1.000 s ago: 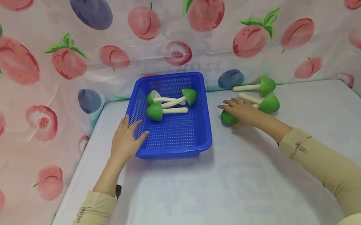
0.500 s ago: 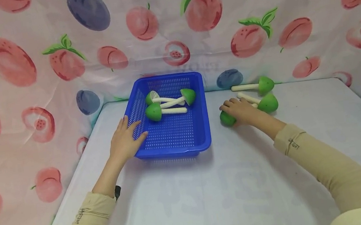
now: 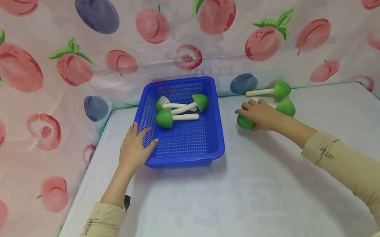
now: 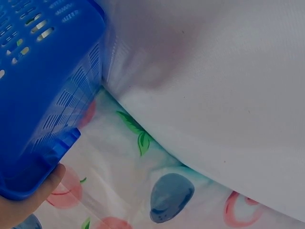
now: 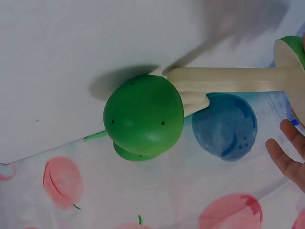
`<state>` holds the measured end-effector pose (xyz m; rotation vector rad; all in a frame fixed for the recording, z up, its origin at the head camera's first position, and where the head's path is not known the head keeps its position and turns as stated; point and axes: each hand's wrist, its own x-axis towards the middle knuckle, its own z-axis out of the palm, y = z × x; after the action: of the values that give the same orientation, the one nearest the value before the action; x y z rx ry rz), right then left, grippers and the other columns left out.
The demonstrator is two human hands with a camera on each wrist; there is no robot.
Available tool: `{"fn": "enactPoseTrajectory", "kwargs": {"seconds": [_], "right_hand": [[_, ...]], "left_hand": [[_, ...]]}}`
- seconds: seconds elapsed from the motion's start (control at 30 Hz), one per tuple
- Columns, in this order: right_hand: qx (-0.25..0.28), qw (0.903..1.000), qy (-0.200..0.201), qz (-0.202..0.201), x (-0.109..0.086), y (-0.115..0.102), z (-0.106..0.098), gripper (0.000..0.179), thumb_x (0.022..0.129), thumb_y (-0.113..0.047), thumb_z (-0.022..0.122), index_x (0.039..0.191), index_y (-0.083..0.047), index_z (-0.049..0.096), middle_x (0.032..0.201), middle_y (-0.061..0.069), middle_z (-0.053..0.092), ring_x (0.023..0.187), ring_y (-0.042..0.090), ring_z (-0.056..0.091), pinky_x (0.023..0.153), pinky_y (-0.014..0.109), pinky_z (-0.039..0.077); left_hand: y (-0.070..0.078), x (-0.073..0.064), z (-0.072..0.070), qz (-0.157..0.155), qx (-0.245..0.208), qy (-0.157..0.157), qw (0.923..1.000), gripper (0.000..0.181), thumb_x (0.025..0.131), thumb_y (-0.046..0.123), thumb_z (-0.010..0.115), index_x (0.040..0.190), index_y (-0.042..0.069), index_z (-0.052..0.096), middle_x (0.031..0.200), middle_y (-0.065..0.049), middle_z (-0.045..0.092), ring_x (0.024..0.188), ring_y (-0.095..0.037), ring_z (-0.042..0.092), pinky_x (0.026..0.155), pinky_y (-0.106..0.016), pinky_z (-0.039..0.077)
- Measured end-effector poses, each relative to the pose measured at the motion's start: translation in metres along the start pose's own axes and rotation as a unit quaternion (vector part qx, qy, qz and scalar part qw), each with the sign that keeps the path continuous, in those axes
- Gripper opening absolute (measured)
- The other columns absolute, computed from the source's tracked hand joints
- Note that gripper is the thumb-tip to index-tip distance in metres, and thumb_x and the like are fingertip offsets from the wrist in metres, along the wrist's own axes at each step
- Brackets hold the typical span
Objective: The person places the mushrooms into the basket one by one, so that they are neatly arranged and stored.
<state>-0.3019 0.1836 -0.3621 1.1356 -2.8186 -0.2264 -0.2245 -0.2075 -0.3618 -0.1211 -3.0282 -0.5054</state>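
My left hand [image 3: 132, 152] lies at the left rim of a blue perforated basket [image 3: 215, 131], fingers spread; in the left wrist view a finger [image 4: 55, 181] runs along the rim. My right hand [image 3: 261, 115] holds a toy mushroom by its green cap [image 3: 246, 122]. In the right wrist view its pale stem [image 5: 228, 78] points toward the other mushrooms, and part of its cap is cut off by the frame edge. Just beyond the right hand lie a second toy mushroom [image 3: 285, 108], partly covered by the hand, and a third [image 3: 281, 89].
Inside the basket lie three toy mushrooms, a front one [image 3: 164, 119], a right one [image 3: 200, 102] and a back one [image 3: 160, 103]. A white-covered table [image 3: 202, 213] meets a fruit-print cloth [image 3: 216, 47] at the back and left.
The right hand's fingers have drawn in on the mushroom cap, and hand and mushroom have shifted slightly right. The left hand and basket stay in place.
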Motion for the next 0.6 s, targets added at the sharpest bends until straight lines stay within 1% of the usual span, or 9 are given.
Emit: {"fn": "enactPoseTrajectory", "kwargs": {"seconds": [0.13, 0.23, 0.37, 0.47, 0.6], "right_hand": [[-0.002, 1.0, 0.008, -0.002, -0.002, 0.002, -0.006, 0.075, 0.064, -0.024, 0.087, 0.129, -0.008, 0.053, 0.112, 0.018, 0.057, 0.107, 0.038, 0.052, 0.084, 0.054, 0.048], [0.0, 1.0, 0.001, -0.002, -0.003, 0.003, -0.011, 0.075, 0.066, -0.023, 0.086, 0.131, -0.009, 0.052, 0.116, 0.021, 0.055, 0.11, 0.039, 0.05, 0.085, 0.055, 0.047], [0.014, 0.9998, -0.007, 0.007, -0.006, 0.003, -0.02, 0.075, 0.067, -0.021, 0.084, 0.133, -0.009, 0.049, 0.122, 0.024, 0.052, 0.115, 0.042, 0.048, 0.088, 0.059, 0.044], [0.021, 0.9996, -0.007, 0.014, -0.009, 0.004, -0.028, 0.076, 0.067, -0.021, 0.084, 0.134, -0.011, 0.049, 0.125, 0.025, 0.049, 0.114, 0.042, 0.048, 0.087, 0.06, 0.045], [0.023, 0.9994, -0.019, 0.016, -0.014, 0.005, -0.038, 0.076, 0.068, -0.021, 0.085, 0.135, -0.013, 0.05, 0.128, 0.027, 0.046, 0.113, 0.045, 0.048, 0.087, 0.061, 0.045]], "left_hand": [[0.0, 0.0, 0.0, -0.001, 0.0, -0.002, 1.0, 0.059, 0.094, 0.043, 0.049, 0.141, 0.007, 0.043, 0.154, -0.028, 0.015, 0.144, -0.042, 0.009, 0.113, -0.061, 0.018], [-0.001, 0.0, 0.0, -0.002, 0.002, -0.004, 1.0, 0.059, 0.094, 0.043, 0.049, 0.141, 0.007, 0.043, 0.154, -0.028, 0.015, 0.144, -0.042, 0.009, 0.113, -0.06, 0.017], [-0.001, -0.001, 0.0, -0.001, 0.002, -0.005, 1.0, 0.059, 0.094, 0.042, 0.049, 0.141, 0.007, 0.043, 0.154, -0.029, 0.015, 0.144, -0.043, 0.009, 0.113, -0.06, 0.017], [-0.001, 0.0, 0.0, 0.0, 0.002, -0.004, 1.0, 0.059, 0.094, 0.042, 0.049, 0.141, 0.007, 0.043, 0.154, -0.029, 0.015, 0.144, -0.043, 0.009, 0.114, -0.06, 0.017], [0.0, 0.0, 0.0, 0.0, 0.003, -0.005, 1.0, 0.059, 0.094, 0.042, 0.049, 0.141, 0.007, 0.043, 0.154, -0.028, 0.015, 0.144, -0.042, 0.009, 0.114, -0.059, 0.017]]}}
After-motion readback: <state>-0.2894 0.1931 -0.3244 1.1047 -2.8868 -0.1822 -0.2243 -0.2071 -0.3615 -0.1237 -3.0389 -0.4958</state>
